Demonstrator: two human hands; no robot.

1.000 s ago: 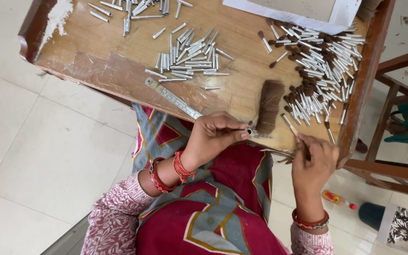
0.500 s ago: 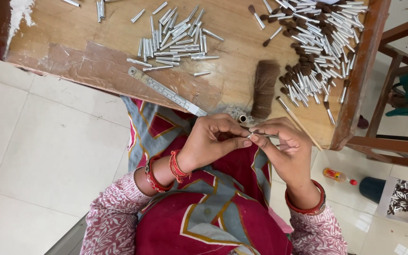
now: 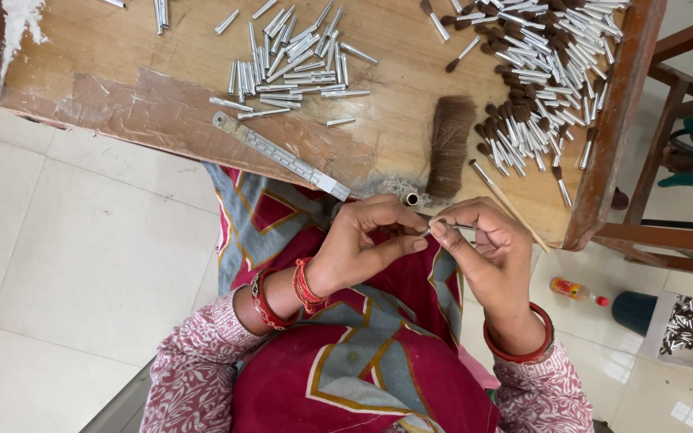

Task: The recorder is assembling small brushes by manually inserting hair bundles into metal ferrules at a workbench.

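My left hand [image 3: 370, 236] and my right hand [image 3: 483, 244] meet just below the front edge of the wooden table [image 3: 162, 112], above my lap. Their fingertips pinch one small silver metal tube [image 3: 429, 228] between them; most of it is hidden by the fingers. A bundle of dark brown bristles [image 3: 451, 144] lies on the table right above my hands. A short brass ring [image 3: 411, 199] sits at the table edge beside it. Red bangles circle both wrists.
A pile of loose silver tubes [image 3: 294, 68] lies mid-table, a metal ruler [image 3: 278, 156] along the front edge. At the right is a heap of tubes tipped with brown bristle [image 3: 539, 76] and a thin wooden stick [image 3: 511, 204]. Wooden furniture, a small bottle [image 3: 575, 290] and a tray of metal parts [image 3: 687, 325] stand on the floor at right.
My right hand has risen from lower right to meet my left hand at the table edge. Both now pinch the same small tube.
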